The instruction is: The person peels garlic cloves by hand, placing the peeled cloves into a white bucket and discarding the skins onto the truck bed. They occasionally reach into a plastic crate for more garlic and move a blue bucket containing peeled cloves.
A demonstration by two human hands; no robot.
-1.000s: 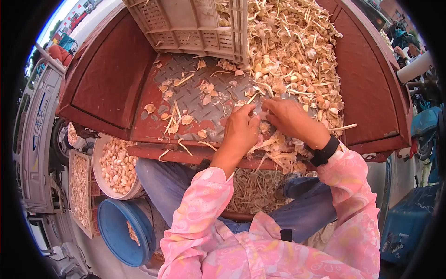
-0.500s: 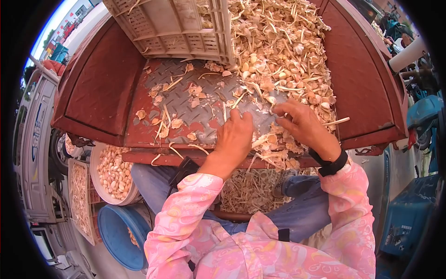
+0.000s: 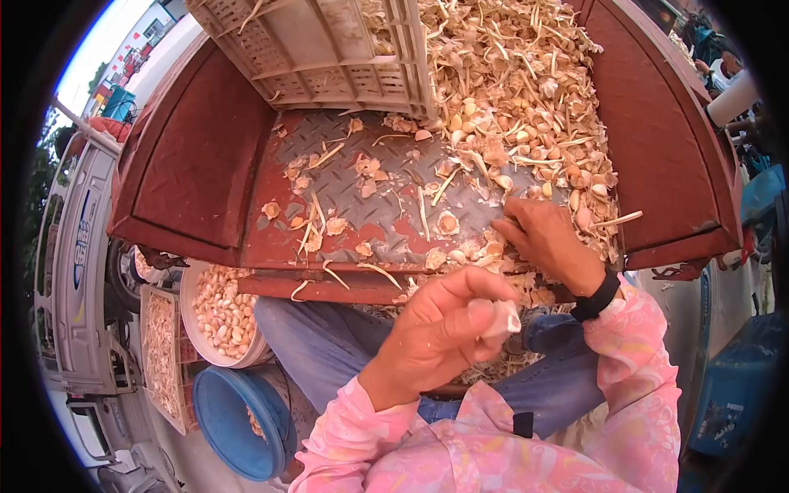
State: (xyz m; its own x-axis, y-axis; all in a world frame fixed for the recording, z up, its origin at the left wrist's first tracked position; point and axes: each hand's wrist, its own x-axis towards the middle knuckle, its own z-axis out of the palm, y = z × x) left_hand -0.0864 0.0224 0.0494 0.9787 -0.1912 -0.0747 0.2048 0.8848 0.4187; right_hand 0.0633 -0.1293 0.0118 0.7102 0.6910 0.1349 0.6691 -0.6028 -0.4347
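Beside the red cart bed (image 3: 193, 164) stand 2 buckets (image 3: 220, 421). The left hand (image 3: 436, 324) pinches a pale garlic piece (image 3: 501, 320) (clove or bulb, unclear); a light, steady hold probably serves best. The piece lies well apart from the right hand (image 3: 546, 240), curled beside the garlic pile (image 3: 518, 90); whether it holds anything, I cannot tell.

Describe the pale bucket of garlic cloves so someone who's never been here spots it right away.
Start at the big red metal bed and find its near left corner. Just below that corner, left of the jeans-clad left leg, is the pale bucket. Unlike the rectangular crate and the blue bucket beside it, it is round, whitish and piled with garlic cloves.
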